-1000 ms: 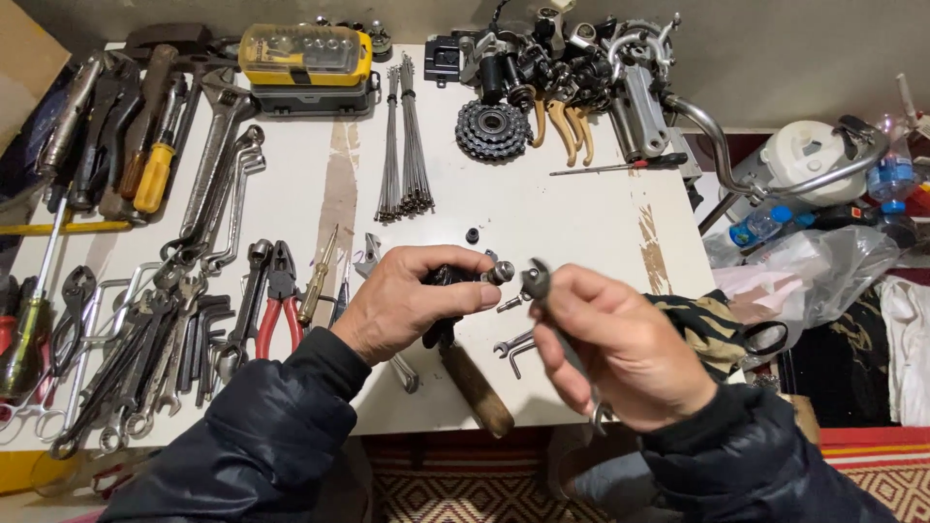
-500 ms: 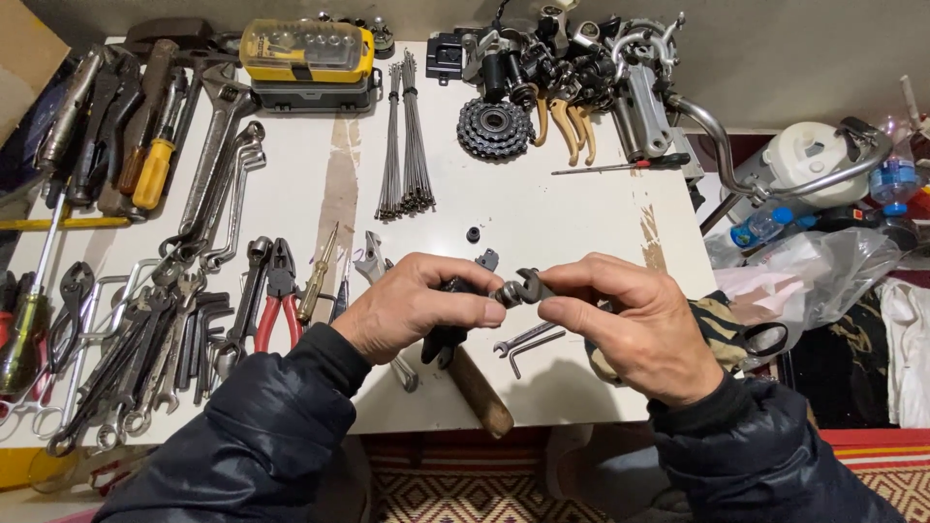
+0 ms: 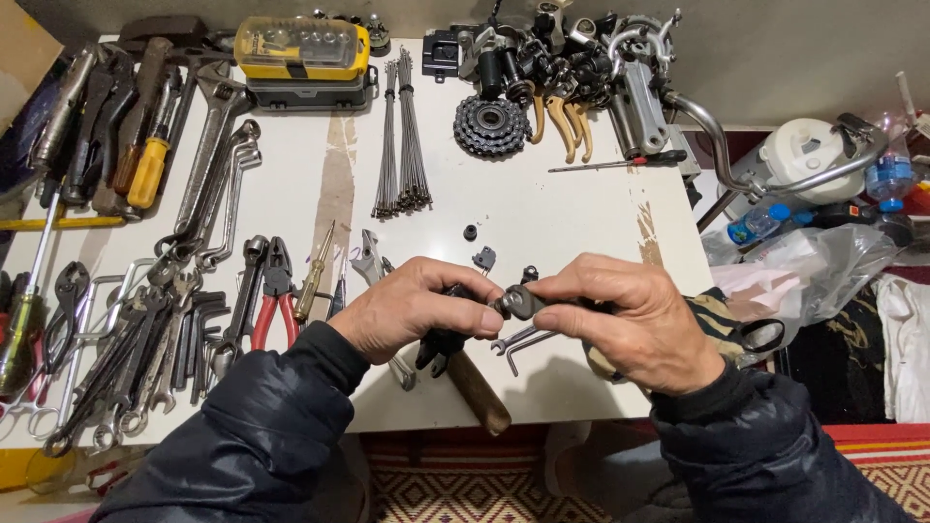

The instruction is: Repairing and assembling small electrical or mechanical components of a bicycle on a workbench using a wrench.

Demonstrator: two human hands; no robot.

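Observation:
My left hand (image 3: 417,308) and my right hand (image 3: 635,315) meet over the front of the white table (image 3: 542,208). Both pinch a small dark metal bicycle part (image 3: 520,301) between thumbs and fingertips. The left hand also grips a black piece (image 3: 444,341) under its palm. Beneath the hands lie two small wrenches (image 3: 518,341) and a tool with a wooden handle (image 3: 480,392). Two little black parts (image 3: 482,258) rest on the table just beyond the hands.
Wrenches, pliers (image 3: 271,300) and screwdrivers (image 3: 145,169) crowd the table's left side. A yellow bit case (image 3: 300,48), a bundle of spokes (image 3: 402,140), a sprocket cluster (image 3: 491,126) and brake parts (image 3: 591,68) line the back. Bags and bottles (image 3: 814,252) sit off the right edge.
My right hand has moved left and lower, bringing its metal piece against the part in my left hand. Both hands now hold it together, closer to the table.

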